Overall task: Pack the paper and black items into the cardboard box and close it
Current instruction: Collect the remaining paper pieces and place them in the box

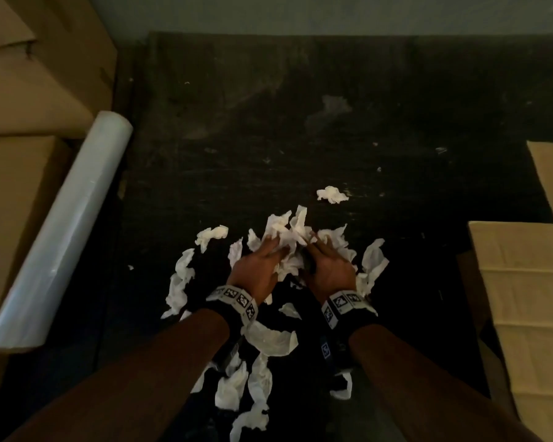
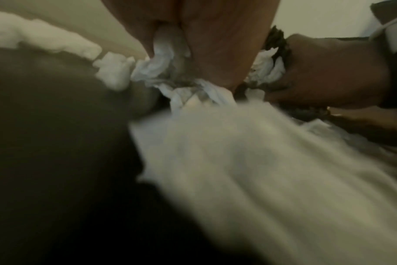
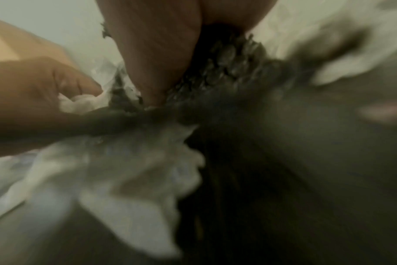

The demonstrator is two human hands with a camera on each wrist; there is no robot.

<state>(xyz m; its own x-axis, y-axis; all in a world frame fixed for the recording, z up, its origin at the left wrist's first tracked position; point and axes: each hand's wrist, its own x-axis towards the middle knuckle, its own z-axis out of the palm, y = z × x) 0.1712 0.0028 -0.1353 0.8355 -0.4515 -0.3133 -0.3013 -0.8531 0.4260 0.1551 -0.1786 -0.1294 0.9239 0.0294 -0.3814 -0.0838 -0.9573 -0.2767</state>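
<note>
Down at the near edge of the dark desk (image 1: 300, 106) there's a loose trail of crumpled white paper scraps (image 1: 262, 374) lying between and under the two forearms, mixed in with something black that's too dark to make out from the head view. Just past that, both hands are dug into the same heap in the middle of the desk. The left hand (image 1: 258, 266) has its fingers curled into a wad of white paper (image 1: 288, 234), and the left wrist view shows paper squeezed up between its fingers (image 2: 170, 48), so it's definitely gripping the stuff. The right hand (image 1: 331, 266) sits just beside it, touching the same wad, but its fingers are curled round a black textured item (image 3: 227, 68) that looks bumpy or scaly up close; some white paper is bunched against it too. More scraps fan out to the left and right of the hands, and one stray paper ball (image 1: 332, 194) sits on its own a bit further toward the far edge. Flattened cardboard (image 1: 524, 298) lies along the right edge, well apart from the hands, and a roll of clear plastic film (image 1: 64, 228) leans along the left edge against more cardboard boxes (image 1: 20, 193).
</note>
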